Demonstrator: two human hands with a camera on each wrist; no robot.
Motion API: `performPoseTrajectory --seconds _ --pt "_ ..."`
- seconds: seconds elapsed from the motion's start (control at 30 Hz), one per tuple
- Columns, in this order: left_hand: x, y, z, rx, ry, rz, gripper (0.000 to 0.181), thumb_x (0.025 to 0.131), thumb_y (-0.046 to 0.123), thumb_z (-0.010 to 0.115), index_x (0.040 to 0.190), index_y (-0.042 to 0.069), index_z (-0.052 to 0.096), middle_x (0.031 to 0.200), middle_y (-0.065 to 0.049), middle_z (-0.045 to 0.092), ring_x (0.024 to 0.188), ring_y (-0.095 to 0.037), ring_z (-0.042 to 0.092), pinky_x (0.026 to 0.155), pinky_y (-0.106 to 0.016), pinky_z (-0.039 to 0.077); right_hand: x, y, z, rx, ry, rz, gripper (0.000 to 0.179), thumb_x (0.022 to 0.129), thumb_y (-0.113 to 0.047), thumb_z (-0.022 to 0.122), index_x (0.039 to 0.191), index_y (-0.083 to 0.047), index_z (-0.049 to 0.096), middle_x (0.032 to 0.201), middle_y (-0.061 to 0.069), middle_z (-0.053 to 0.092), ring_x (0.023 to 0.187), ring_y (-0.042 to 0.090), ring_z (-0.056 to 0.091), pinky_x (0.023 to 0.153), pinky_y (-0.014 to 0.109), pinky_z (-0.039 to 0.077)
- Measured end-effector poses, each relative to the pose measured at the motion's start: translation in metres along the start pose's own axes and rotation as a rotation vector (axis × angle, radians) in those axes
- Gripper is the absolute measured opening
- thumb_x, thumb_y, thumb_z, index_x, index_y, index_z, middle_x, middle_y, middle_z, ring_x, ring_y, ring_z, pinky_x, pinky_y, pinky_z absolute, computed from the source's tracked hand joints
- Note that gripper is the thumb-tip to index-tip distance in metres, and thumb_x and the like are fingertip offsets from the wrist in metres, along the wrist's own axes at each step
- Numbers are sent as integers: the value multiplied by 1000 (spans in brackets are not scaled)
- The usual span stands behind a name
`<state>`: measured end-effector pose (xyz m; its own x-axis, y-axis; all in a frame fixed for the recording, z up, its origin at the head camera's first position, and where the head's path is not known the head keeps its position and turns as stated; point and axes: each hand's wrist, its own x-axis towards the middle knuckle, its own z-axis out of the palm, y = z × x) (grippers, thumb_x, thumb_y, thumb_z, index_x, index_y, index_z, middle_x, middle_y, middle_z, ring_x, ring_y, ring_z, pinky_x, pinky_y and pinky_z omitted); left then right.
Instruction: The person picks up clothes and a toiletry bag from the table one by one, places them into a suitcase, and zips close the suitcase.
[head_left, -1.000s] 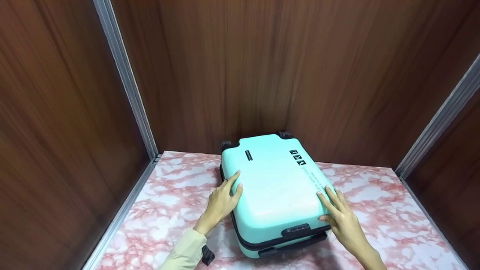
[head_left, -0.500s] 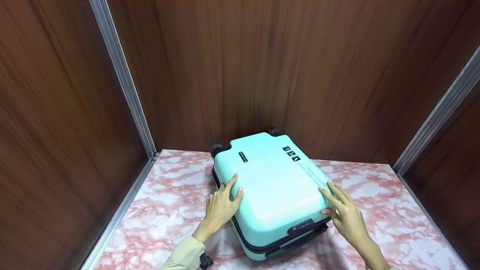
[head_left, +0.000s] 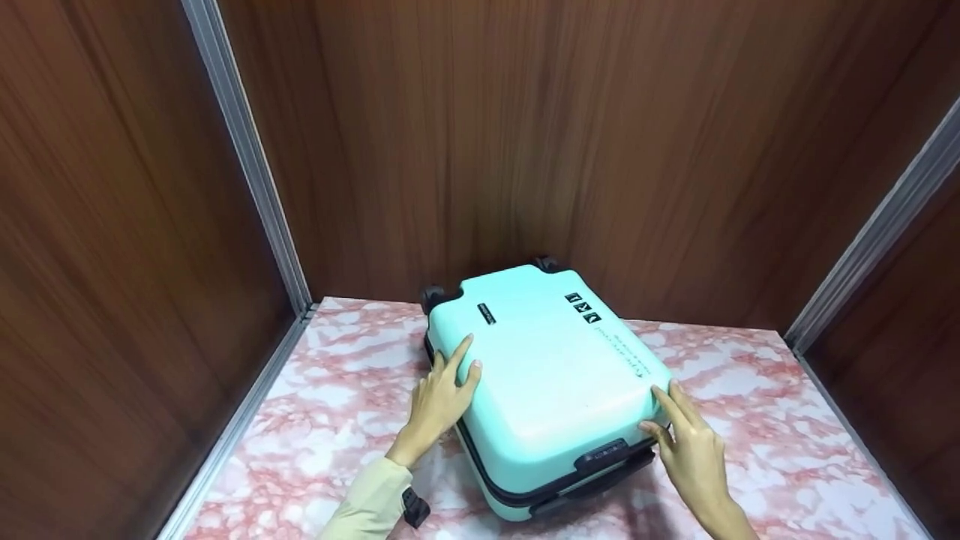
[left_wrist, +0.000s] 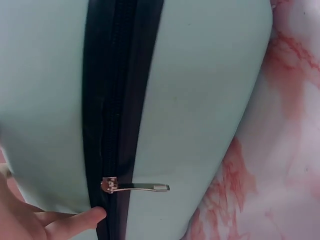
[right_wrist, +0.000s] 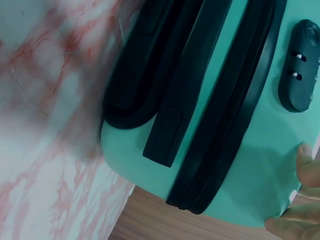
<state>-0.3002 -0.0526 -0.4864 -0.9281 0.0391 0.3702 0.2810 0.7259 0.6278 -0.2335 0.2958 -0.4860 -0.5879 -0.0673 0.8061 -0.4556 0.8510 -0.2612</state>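
A mint-green hard-shell suitcase (head_left: 555,367) lies flat, turned slightly, its wheels toward the back wall. My left hand (head_left: 439,405) rests on its left edge, with thumb and index finger stretched over the top. In the left wrist view a fingertip lies beside the black zipper (left_wrist: 120,100), near a metal zipper pull (left_wrist: 135,187). My right hand (head_left: 694,446) touches the near right corner, fingers fairly straight on top and the thumb against the front side. The black combination lock (right_wrist: 300,65) and the carry handle (right_wrist: 187,85) show in the right wrist view.
The suitcase lies on a pink-and-white marbled tabletop (head_left: 315,420). A brown wood-grain panel (head_left: 450,150) rises behind it, close to the wheels. Side panels with grey metal corner strips (head_left: 255,165) stand left and right.
The suitcase has turned a little and shifted left in view, then stayed put. My right hand has slid toward the near corner; my left hand has moved slightly up the left edge.
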Motion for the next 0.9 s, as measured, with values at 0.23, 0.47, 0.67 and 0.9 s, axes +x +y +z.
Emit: performPoseTrajectory --seconds 0.23,0.47,0.67,0.9 --pt "-8 5 -2 25 51 -30 54 103 52 38 153 34 37 140 -42 40 51 -26 51 51 -39 41 3 1 8 27 -29 10 58 67 4 85 121 7 66 129 34 55 107 50 60 69 54 54" --pt "-19 18 1 38 83 -69 55 102 54 38 154 35 36 139 -45 37 43 -20 45 44 -35 39 14 17 9 92 -59 53 56 68 10 82 121 9 65 134 31 52 116 49 54 82 44 48" --pt "-19 18 3 45 91 -76 54 101 56 38 152 37 39 140 -44 36 54 -30 58 52 -43 47 13 17 7 82 -97 63 61 72 16 78 129 7 60 139 31 49 120 49 51 86 47 47" --pt "-10 5 3 10 71 -103 53 103 57 35 152 39 37 143 -43 33 77 -47 65 68 -59 50 -2 3 6 54 -40 35 63 70 23 69 130 8 59 134 34 51 108 49 59 63 48 55"
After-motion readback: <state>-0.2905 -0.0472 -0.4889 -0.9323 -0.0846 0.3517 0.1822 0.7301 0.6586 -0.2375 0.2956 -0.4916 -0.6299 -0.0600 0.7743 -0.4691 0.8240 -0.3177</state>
